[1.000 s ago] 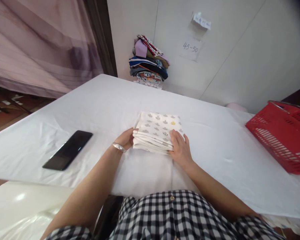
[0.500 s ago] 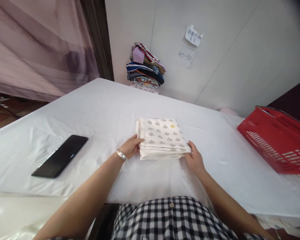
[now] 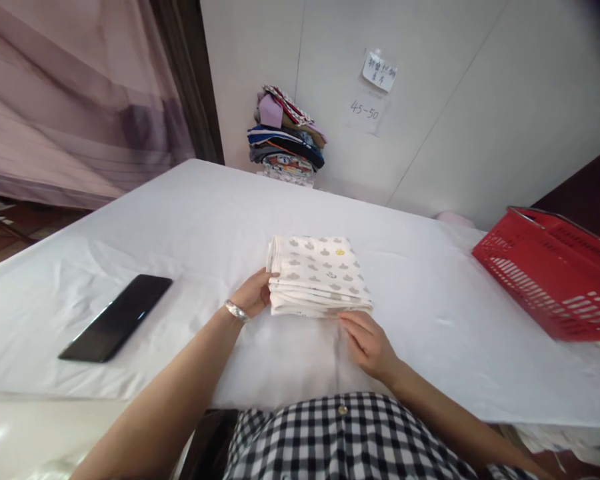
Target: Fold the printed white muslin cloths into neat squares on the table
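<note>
A white folded cloth [image 3: 320,270] with grey printed shapes and one yellow mark lies in several layers on the white-covered table [image 3: 420,280]. My left hand [image 3: 253,291] grips its left edge, thumb on top and the other fingers partly hidden at the side; a silver bracelet [image 3: 237,310] circles that wrist. At the near edge, right of the middle, my right hand [image 3: 369,340] has its fingertips on the lower layers, with the fingers bent together. Whether a layer is pinched there is hard to make out.
A black phone-like slab [image 3: 117,317] lies on the table at the left. On the right stands a red plastic basket [image 3: 550,273]. A pile of folded clothes [image 3: 287,140] rises by the wall beyond the far edge. A pink curtain [image 3: 70,93] hangs at the left.
My right hand has moved from the cloth's right edge to its near edge, going left and toward me. My left hand stays at the left edge. The view has shifted slightly.
</note>
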`<state>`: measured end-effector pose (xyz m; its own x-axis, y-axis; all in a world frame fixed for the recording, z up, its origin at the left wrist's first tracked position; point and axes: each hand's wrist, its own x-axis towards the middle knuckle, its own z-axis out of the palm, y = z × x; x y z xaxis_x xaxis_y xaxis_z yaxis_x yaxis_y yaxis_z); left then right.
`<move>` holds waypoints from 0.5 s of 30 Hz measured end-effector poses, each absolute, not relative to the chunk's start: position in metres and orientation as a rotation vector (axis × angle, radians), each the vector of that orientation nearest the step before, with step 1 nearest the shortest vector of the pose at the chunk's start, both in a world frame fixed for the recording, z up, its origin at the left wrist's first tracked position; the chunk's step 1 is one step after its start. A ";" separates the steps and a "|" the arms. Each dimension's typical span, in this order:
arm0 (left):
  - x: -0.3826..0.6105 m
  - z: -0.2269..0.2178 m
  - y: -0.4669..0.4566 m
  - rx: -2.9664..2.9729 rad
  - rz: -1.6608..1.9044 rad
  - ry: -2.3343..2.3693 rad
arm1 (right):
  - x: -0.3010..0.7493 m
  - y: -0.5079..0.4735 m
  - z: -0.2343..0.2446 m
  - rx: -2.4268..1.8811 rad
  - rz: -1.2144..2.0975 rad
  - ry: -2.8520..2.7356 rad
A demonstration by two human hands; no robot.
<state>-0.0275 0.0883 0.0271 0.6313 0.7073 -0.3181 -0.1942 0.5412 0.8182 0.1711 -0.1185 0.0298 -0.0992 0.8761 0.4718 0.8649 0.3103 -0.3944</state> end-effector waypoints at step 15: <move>-0.039 0.012 0.098 1.250 0.518 1.140 | 0.198 0.029 0.048 -2.235 0.154 -1.862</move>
